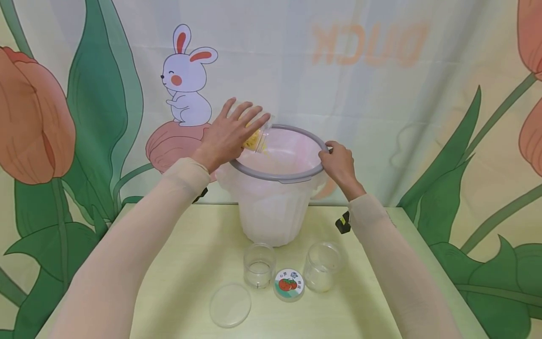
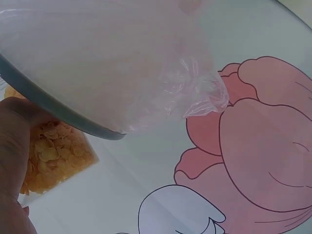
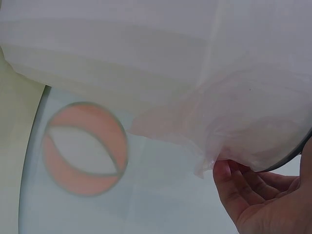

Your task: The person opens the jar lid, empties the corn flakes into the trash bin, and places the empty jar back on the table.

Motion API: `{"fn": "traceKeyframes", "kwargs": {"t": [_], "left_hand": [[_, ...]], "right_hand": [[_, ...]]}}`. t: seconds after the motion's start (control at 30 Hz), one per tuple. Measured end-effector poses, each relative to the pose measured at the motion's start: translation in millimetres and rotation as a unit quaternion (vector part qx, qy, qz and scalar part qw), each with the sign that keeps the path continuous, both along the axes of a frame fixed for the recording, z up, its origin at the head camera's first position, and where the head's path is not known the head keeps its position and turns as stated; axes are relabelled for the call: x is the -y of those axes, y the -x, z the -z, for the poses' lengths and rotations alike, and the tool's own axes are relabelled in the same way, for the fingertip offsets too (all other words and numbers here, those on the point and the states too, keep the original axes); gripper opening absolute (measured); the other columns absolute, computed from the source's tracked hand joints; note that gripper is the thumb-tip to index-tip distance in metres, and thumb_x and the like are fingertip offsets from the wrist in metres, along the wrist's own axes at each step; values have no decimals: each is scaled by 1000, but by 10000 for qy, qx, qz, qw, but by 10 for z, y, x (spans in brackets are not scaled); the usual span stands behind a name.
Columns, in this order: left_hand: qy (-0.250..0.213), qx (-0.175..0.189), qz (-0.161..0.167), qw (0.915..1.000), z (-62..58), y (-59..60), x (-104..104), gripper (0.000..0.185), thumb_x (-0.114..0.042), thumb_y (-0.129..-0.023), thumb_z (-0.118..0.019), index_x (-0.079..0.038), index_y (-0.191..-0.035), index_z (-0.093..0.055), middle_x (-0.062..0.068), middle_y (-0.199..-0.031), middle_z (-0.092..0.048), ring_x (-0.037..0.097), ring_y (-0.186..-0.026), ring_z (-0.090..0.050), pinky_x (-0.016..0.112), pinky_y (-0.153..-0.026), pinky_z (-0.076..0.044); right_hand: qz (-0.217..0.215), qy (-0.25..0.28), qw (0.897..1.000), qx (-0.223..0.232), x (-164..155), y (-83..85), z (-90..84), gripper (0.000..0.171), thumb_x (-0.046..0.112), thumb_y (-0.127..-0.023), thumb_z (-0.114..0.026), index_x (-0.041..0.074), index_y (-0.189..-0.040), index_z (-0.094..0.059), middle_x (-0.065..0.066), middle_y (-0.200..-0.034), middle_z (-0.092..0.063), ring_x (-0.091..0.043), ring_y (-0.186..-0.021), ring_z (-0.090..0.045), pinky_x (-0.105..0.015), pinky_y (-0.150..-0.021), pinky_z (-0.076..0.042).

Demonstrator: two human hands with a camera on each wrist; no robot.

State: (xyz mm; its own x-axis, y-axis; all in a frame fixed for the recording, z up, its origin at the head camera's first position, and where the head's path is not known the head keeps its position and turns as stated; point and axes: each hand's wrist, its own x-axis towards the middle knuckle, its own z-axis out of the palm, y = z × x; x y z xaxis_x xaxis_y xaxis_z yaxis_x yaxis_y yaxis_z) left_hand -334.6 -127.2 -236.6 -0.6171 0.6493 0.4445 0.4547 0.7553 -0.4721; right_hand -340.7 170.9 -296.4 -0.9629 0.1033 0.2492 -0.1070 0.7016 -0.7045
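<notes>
A white waste bin [image 1: 273,207] with a grey rim [image 1: 271,176] and a thin pinkish plastic liner [image 2: 195,83] stands toward the back of the table. My left hand [image 1: 228,134] grips a clear jar [image 1: 263,136], tipped over the bin's left side with its mouth toward the inside. Yellow flakes [image 2: 61,151] like cornflakes fill part of the jar, and a few show near its mouth. On the opposite side, my right hand [image 1: 338,162] holds the rim, thumb inward. Its fingers [image 3: 229,180] curl beneath the rim by the gathered liner in the right wrist view.
Two clear jars [image 1: 259,268] [image 1: 323,268] stand in front of the bin. Between them lies a round lid [image 1: 289,285] with a tomato picture. A clear lid [image 1: 230,305] lies nearer on the pale table [image 1: 178,282]. A printed curtain [image 1: 372,103] hangs close behind.
</notes>
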Motion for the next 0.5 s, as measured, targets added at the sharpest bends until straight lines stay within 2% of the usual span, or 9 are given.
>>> {"fn": "traceKeyframes", "kwargs": {"t": [0.5], "left_hand": [[184, -107, -25, 9998, 3, 3, 8, 93, -18, -79, -74, -22, -156, -22, 8, -160, -30, 32, -147, -24, 57, -123, -12]], "right_hand": [[-13, -1, 10000, 66, 9, -12, -17, 53, 28, -95, -47, 8, -144, -48, -18, -123, -66, -31, -95, -68, -40, -78, -54]]}}
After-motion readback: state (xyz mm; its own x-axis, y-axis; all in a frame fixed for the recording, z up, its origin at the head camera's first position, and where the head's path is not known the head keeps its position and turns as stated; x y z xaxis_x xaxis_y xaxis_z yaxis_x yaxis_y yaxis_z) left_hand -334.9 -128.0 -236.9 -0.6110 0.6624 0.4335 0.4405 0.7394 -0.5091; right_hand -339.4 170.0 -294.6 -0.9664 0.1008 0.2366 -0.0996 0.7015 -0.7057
